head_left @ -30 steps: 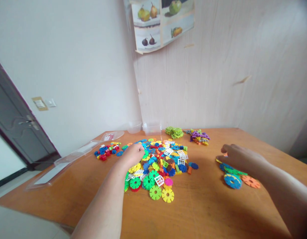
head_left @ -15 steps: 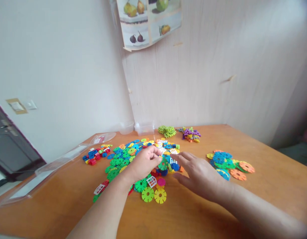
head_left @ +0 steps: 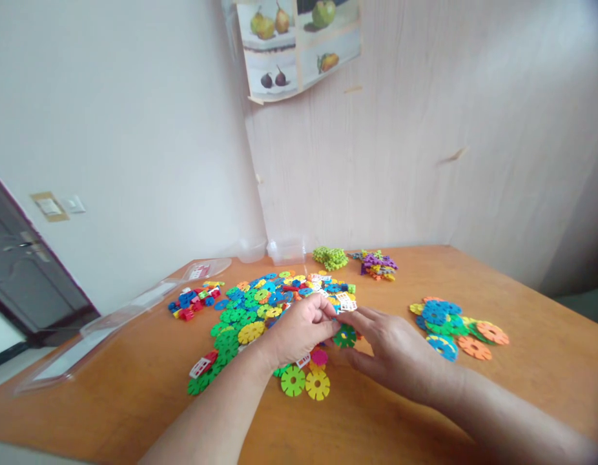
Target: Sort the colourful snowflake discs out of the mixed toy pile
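Observation:
A spread of colourful plastic snowflake discs [head_left: 260,309] covers the middle of the orange table [head_left: 522,374]. My left hand [head_left: 301,332] is curled over the near part of the pile, fingers pinched at a dark green disc [head_left: 345,336]. My right hand [head_left: 393,349] lies beside it, fingers stretched out towards the same green disc and touching it. A light green disc [head_left: 292,380] and a yellow disc [head_left: 318,385] lie just in front of my left hand.
A sorted group of large blue, green and orange discs [head_left: 454,326] lies to the right. Small green [head_left: 330,258] and purple [head_left: 376,264] piece heaps sit at the back. Red and blue bricks [head_left: 195,299] and a clear plastic lid [head_left: 119,320] lie left.
My right hand left the disc group on the right and came to the middle pile. My left hand shifted nearer and now pinches a green disc between both hands.

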The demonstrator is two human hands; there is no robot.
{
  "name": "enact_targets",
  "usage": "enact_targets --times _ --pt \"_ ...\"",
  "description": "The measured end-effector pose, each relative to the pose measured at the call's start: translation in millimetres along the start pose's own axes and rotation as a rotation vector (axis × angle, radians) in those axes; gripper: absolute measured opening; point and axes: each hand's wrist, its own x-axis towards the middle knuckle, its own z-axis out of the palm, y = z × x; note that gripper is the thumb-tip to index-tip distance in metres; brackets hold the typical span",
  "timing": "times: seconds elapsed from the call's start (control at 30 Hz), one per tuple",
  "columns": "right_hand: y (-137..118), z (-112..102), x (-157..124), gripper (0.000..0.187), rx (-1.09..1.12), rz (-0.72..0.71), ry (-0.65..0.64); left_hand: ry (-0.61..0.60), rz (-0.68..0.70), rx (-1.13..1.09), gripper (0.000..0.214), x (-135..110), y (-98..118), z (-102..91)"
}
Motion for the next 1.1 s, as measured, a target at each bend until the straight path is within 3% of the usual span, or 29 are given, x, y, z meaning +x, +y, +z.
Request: enact_targets --times 0.13,0.3,0.43,0.57,0.8,1.1 --pt "13.1 -6.5 0.7 0.03 -0.053 0.092 0.035 0.057 0.038 0.044 0.023 -0.5 1.5 -10.2" --pt "43.6 -16.4 1.6 0.034 -0.13 0.232 0.045 0.264 0.045 0.055 0.017 0.3 5.7 -34.2" --pt "67.7 -20.2 1.2 0.033 -0.206 0.318 -0.017 0.428 0.014 0.13 0.019 4.4 0.6 -57.9" --pt "86.3 -24.9 0.0 0.03 -0.297 0.441 -0.071 0.505 -0.055 0.328 0.018 7.1 -11.6 -81.5" --pt "130.8 -33.6 -12.8 0.029 -0.362 0.577 -0.207 0.486 -0.172 0.698 0.022 3.6 -33.0 -104.4" --pt "167.1 -45.3 -25.0 0.031 -0.372 0.652 -0.272 0.347 -0.214 0.824 0.027 4.7 -53.0 -113.4"
